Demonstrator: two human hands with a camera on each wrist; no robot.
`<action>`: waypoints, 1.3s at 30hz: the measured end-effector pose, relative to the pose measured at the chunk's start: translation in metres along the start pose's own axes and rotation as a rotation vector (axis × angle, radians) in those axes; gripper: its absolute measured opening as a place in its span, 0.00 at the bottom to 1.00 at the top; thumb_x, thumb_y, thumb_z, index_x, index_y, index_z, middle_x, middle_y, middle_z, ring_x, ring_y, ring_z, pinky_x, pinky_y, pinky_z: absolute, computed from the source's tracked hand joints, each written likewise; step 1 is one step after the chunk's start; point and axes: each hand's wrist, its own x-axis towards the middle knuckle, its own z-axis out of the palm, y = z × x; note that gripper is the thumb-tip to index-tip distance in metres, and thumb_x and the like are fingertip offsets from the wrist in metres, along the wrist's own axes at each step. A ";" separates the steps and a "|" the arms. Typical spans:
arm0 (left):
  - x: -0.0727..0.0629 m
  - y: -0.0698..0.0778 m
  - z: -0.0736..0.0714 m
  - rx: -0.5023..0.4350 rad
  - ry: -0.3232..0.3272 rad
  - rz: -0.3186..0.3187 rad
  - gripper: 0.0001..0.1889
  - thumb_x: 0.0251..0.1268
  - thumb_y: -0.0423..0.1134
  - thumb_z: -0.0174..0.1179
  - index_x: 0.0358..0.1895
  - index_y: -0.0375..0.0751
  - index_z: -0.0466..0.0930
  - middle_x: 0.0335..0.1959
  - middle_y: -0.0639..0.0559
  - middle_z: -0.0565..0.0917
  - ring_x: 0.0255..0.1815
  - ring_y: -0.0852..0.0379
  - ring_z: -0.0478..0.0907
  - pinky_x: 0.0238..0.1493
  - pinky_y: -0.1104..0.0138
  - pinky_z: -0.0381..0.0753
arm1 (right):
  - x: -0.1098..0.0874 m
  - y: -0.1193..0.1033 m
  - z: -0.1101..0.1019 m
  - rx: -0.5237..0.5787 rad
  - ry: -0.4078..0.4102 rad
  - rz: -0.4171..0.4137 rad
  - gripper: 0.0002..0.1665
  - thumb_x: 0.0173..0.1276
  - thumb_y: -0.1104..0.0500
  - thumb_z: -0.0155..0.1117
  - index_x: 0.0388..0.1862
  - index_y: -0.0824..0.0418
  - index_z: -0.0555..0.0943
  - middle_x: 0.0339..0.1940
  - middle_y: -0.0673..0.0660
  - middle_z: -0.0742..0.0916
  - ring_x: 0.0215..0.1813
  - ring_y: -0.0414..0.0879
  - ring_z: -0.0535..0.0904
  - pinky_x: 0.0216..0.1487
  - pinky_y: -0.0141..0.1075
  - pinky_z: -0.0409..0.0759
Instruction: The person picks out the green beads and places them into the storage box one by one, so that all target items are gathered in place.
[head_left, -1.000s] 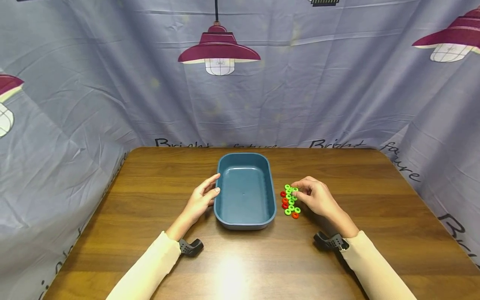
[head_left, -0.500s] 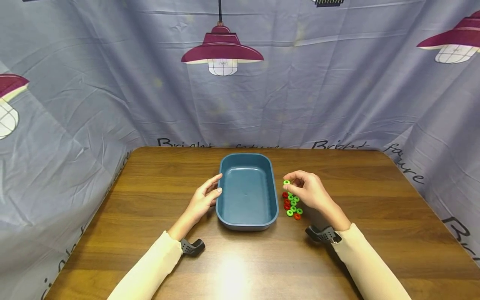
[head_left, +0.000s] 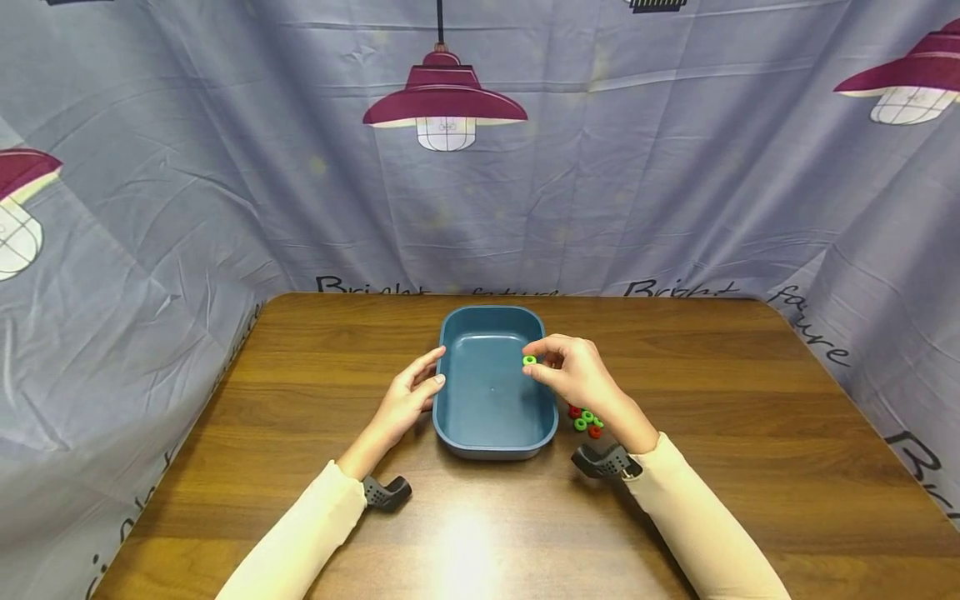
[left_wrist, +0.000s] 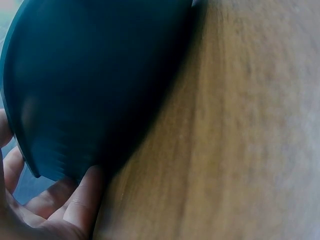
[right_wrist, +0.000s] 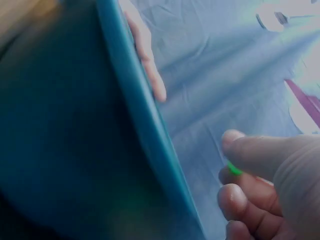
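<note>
In the head view a blue-grey rectangular tray (head_left: 491, 392) sits mid-table. My left hand (head_left: 405, 400) rests against its left side, fingertips right at the rim; the left wrist view has fingers (left_wrist: 85, 200) along the outer wall. Over the tray's right part, my right hand (head_left: 573, 367) pinches a small green ring (head_left: 529, 361) between thumb and forefinger. In the right wrist view only a sliver of that green ring (right_wrist: 234, 168) shows between the fingers. The tray's floor is bare where it shows.
Right of the tray lie several small rings, red rings (head_left: 595, 432) and green rings (head_left: 581, 425) mixed, partly hidden under my right wrist. The brown wooden table (head_left: 322, 367) ends at a grey-blue curtain (head_left: 480, 225) printed with lamps and lettering.
My right hand has lifted a green ring from the pile and moved left with it, from beside the tray to over it. My left hand has stayed at the tray's side.
</note>
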 end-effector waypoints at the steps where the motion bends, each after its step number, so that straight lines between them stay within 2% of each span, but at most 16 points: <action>1: 0.000 0.000 0.000 -0.001 -0.001 0.001 0.28 0.78 0.35 0.52 0.78 0.42 0.62 0.76 0.31 0.67 0.71 0.33 0.71 0.58 0.54 0.86 | 0.001 -0.003 0.002 -0.006 -0.009 -0.002 0.12 0.59 0.64 0.77 0.42 0.62 0.90 0.31 0.54 0.89 0.27 0.34 0.75 0.28 0.27 0.75; 8: 0.000 -0.001 0.000 0.002 -0.003 -0.001 0.28 0.78 0.35 0.52 0.78 0.41 0.62 0.76 0.31 0.67 0.71 0.34 0.71 0.57 0.54 0.86 | 0.004 -0.019 0.020 -0.034 -0.064 -0.037 0.11 0.58 0.63 0.78 0.40 0.63 0.90 0.29 0.53 0.89 0.27 0.35 0.78 0.28 0.27 0.76; 20: 0.000 -0.002 0.000 -0.016 -0.013 0.007 0.28 0.78 0.34 0.51 0.79 0.41 0.61 0.74 0.31 0.69 0.66 0.39 0.76 0.50 0.65 0.87 | 0.005 -0.040 0.054 -0.054 -0.216 -0.069 0.12 0.58 0.62 0.78 0.40 0.64 0.89 0.37 0.55 0.92 0.31 0.37 0.82 0.32 0.24 0.78; 30: 0.000 -0.002 0.001 -0.014 -0.021 0.007 0.29 0.78 0.34 0.51 0.79 0.40 0.60 0.73 0.30 0.70 0.66 0.38 0.76 0.51 0.65 0.88 | 0.004 -0.046 0.077 -0.099 -0.310 -0.084 0.11 0.55 0.64 0.79 0.38 0.63 0.90 0.35 0.53 0.92 0.30 0.37 0.83 0.32 0.24 0.79; 39: -0.001 0.000 0.000 -0.007 -0.021 0.001 0.28 0.79 0.35 0.51 0.79 0.42 0.60 0.74 0.31 0.70 0.68 0.37 0.75 0.54 0.61 0.87 | 0.003 -0.048 0.083 -0.190 -0.437 -0.080 0.07 0.53 0.61 0.81 0.32 0.56 0.90 0.30 0.48 0.91 0.34 0.38 0.83 0.36 0.29 0.80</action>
